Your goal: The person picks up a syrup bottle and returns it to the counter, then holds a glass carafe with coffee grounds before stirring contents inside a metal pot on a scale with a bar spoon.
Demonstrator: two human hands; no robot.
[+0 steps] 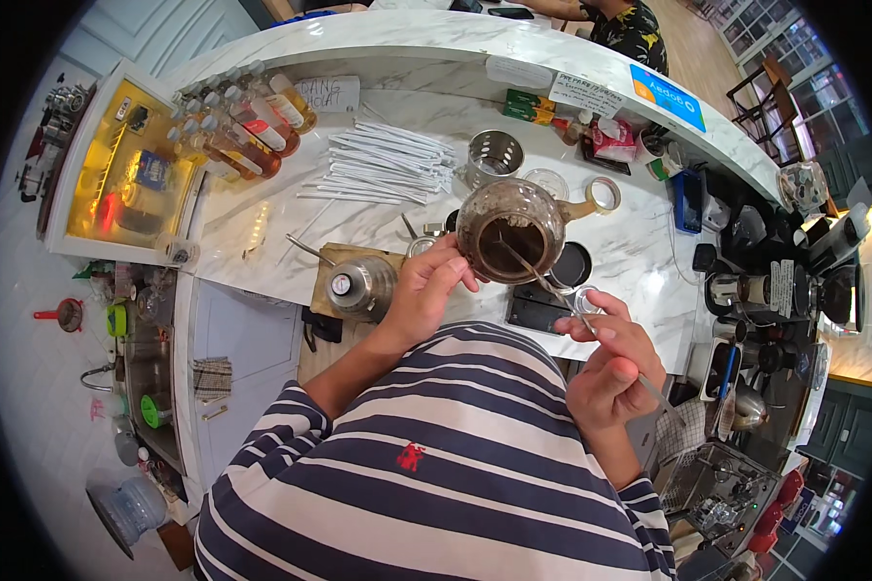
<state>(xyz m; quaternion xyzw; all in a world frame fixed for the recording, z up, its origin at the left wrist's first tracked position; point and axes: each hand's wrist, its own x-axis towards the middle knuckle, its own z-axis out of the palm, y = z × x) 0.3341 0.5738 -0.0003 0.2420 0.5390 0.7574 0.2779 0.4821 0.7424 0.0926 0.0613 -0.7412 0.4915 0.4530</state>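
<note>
My left hand grips the rim of a round glass pot from its left side. The pot is tilted so its mouth faces me. Dark brown, wet-looking matter shows inside, and a tan handle sticks out at its far right. In my closed right hand is a long thin metal spoon, its far end reaching into the pot's mouth. That end is too dark to make out. Below the pot, a black flat device lies on the counter, partly covered by the pot and my right hand.
A steel kettle stands on a wooden board left of my hands. Wrapped white straws, a perforated metal canister and a tape roll lie beyond. Bottles line the back left; a raised marble ledge curves behind.
</note>
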